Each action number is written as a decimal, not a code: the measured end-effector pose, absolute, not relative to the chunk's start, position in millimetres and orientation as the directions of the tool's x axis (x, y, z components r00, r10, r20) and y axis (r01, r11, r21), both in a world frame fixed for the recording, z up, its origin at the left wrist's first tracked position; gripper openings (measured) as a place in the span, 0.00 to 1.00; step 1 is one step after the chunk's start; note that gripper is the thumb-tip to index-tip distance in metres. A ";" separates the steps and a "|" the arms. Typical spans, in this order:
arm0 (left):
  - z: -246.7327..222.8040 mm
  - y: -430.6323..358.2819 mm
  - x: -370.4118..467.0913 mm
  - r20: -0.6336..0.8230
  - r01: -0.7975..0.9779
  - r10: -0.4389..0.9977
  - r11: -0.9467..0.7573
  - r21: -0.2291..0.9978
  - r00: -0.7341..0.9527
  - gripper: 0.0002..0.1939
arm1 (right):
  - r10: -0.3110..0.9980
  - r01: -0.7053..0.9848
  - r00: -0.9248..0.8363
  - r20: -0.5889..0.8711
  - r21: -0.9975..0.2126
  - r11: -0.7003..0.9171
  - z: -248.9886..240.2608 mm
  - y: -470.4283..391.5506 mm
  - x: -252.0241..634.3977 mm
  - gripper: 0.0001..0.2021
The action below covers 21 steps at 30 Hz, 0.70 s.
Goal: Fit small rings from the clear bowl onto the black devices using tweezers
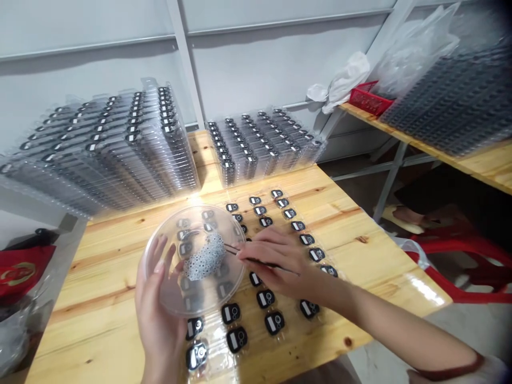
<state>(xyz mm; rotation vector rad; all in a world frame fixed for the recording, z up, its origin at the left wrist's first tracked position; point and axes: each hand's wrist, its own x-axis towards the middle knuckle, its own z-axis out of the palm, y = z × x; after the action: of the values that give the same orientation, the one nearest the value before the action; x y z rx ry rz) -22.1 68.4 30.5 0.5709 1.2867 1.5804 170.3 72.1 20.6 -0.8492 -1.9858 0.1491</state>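
My left hand (156, 298) holds a round clear dish (168, 290) by its left side, with the thumb over the rim and the fingers showing through from beneath. A patch of small, pale ring-like pieces (206, 258) lies in the dish. My right hand (276, 261) grips dark thin tweezers (264, 262), whose tips reach the right edge of that patch. Whether anything is between the tips is too small to tell. Under both hands lies a clear tray (252, 320) with rows of small black parts (274, 322), each with a white bar and a round mark.
Tall stacks of filled clear trays (132, 149) rise at the back left of the wooden table (104, 320), with a lower stack (264, 144) behind the middle. At right are a second table (436, 146), a red basket (370, 98) and a red stool (460, 256).
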 end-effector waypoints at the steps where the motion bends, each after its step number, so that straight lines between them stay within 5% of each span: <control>1: 30.8 67.7 -21.0 -0.213 -0.385 0.889 0.045 0.922 -0.406 0.18 | 0.607 0.517 -0.354 0.712 -0.392 0.761 18.2 72.7 167.8 0.04; 21: 27.9 64.9 -19.9 -0.189 -0.350 0.899 0.043 0.936 -0.395 0.19 | 0.610 0.599 -0.401 0.684 -0.308 0.739 7.1 77.8 167.4 0.04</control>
<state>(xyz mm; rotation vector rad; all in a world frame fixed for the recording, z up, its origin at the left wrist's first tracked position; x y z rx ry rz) -19.9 64.9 27.9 0.6254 1.2985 1.5623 167.4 77.8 7.1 -0.9093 -2.1058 0.0168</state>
